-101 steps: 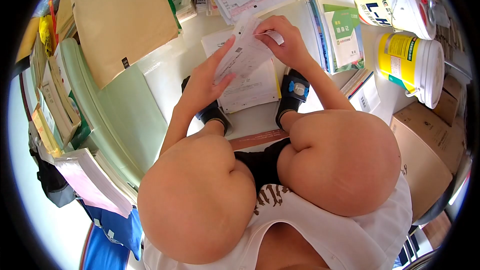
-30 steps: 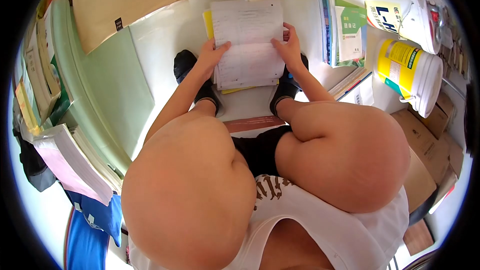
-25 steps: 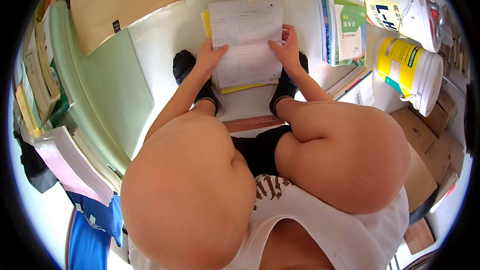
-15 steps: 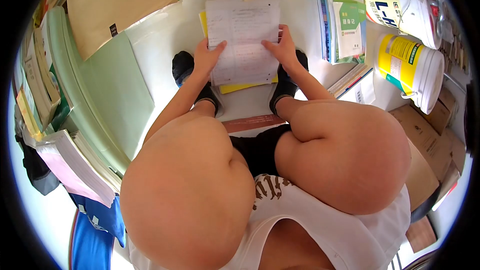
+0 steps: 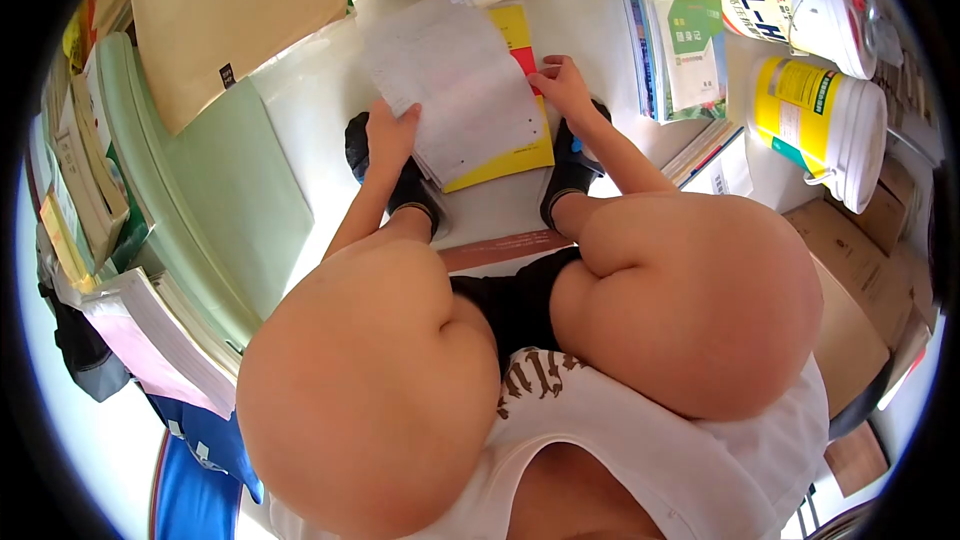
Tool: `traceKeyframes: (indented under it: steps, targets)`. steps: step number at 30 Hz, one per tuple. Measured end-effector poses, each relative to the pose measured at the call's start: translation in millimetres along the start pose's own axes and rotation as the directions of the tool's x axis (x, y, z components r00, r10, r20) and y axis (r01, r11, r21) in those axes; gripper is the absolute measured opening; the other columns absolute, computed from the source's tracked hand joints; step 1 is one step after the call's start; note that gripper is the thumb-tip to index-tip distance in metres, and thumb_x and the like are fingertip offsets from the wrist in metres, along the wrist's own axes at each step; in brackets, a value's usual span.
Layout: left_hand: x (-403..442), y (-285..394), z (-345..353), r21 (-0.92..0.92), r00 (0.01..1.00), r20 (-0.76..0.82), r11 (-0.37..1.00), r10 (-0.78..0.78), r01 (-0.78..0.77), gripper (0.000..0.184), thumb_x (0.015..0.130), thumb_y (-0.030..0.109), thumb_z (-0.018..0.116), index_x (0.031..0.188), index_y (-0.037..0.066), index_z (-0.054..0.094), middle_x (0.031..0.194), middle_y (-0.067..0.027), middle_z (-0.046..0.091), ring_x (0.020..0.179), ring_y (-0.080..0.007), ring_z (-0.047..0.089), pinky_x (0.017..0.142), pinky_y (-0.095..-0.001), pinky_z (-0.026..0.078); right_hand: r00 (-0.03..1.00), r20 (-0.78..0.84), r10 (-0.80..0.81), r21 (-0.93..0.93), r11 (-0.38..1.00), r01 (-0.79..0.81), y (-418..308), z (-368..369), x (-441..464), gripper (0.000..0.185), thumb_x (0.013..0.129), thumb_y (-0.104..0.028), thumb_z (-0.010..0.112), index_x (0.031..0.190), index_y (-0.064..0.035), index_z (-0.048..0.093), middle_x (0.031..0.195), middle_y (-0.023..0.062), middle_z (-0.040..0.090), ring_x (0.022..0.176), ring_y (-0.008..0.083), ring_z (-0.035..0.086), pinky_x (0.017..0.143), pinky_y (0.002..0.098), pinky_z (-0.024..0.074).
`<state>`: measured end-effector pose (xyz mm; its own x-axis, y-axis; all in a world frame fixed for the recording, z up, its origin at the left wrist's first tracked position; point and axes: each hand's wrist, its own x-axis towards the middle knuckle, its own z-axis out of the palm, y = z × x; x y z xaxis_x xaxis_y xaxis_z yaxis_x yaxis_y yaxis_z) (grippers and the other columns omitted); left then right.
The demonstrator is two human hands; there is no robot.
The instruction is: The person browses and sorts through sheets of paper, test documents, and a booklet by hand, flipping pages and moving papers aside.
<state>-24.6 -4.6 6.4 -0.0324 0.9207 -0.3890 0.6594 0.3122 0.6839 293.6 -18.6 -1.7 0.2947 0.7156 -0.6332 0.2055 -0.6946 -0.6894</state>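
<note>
Left hand [image 5: 392, 138] pinches paper sheets [image 5: 452, 80] by their left edge, apparently against slipping; right hand [image 5: 562, 90] half-curled (grip: cannot tell) at the right edge of the yellow book [image 5: 525, 160] beneath, on the floor [image 5: 310, 90].

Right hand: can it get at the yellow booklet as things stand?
Probably yes: the right hand is at the right edge of the yellow booklet, which the white papers leave uncovered.
</note>
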Motion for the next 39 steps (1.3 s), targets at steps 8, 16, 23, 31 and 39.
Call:
traceKeyframes:
  steps: [8,16,23,31,39]
  targets:
    - [4.9,-5.2,3.0,-0.163,0.999,0.038,0.986,-0.012,0.018,0.044,0.088,0.021,0.073,0.126,-0.001,0.064,0.120,-0.0247,0.070,0.115,-0.0422,0.066,0.098,-0.0441,0.051,0.986,-0.044,-0.159,-0.222,0.964,0.146,6.4,14.6,13.9,0.056,0.081,-0.024,0.077,0.125,0.0050,0.059,0.117,0.0230,0.063,0.108,0.0336,0.062,0.096,0.0394,0.0512]
    - [12.4,-11.1,6.8,-0.180,0.998,0.048,0.983,-0.028,0.037,0.045,0.087,0.019,0.074,0.127,0.000,0.064,0.119,-0.0222,0.072,0.114,-0.0379,0.068,0.097,-0.0420,0.051,0.928,-0.137,-0.347,-0.257,0.917,0.305,-2.4,22.6,4.2,0.050,0.078,-0.020,0.075,0.117,0.0041,0.057,0.117,0.0280,0.055,0.111,0.0423,0.055,0.098,0.0464,0.0490]
    - [2.6,8.9,6.9,-0.333,0.986,0.111,0.931,-0.121,0.152,0.042,0.088,0.018,0.078,0.121,-0.005,0.066,0.114,-0.0154,0.073,0.104,-0.0259,0.069,0.092,-0.0364,0.052,0.904,-0.213,-0.370,-0.218,0.920,0.325,12.2,24.4,14.1,0.046,0.082,-0.007,0.071,0.124,0.0027,0.054,0.110,0.0212,0.063,0.095,0.0307,0.067,0.086,0.0393,0.0554]
    - [4.4,20.5,12.7,-0.347,0.973,0.231,0.934,-0.006,0.088,0.041,0.085,0.019,0.080,0.116,-0.005,0.068,0.111,-0.0148,0.072,0.100,-0.0254,0.069,0.089,-0.0354,0.052,0.928,-0.191,-0.320,-0.211,0.937,0.279,23.8,22.0,25.0,0.044,0.084,-0.002,0.067,0.127,0.0013,0.056,0.111,0.0195,0.069,0.099,0.0278,0.069,0.087,0.0382,0.0545]
    - [-10.2,30.1,6.9,-0.222,0.912,0.237,0.932,0.336,-0.286,0.019,0.078,0.003,0.081,0.095,0.003,0.073,0.109,-0.0148,0.063,0.097,-0.0312,0.067,0.080,-0.0353,0.054,0.997,-0.055,-0.051,0.271,0.960,0.064,45.0,3.9,54.1,0.027,0.093,-0.010,0.070,0.115,0.0022,0.061,0.110,0.0201,0.068,0.093,0.0310,0.069,0.082,0.0431,0.0545]
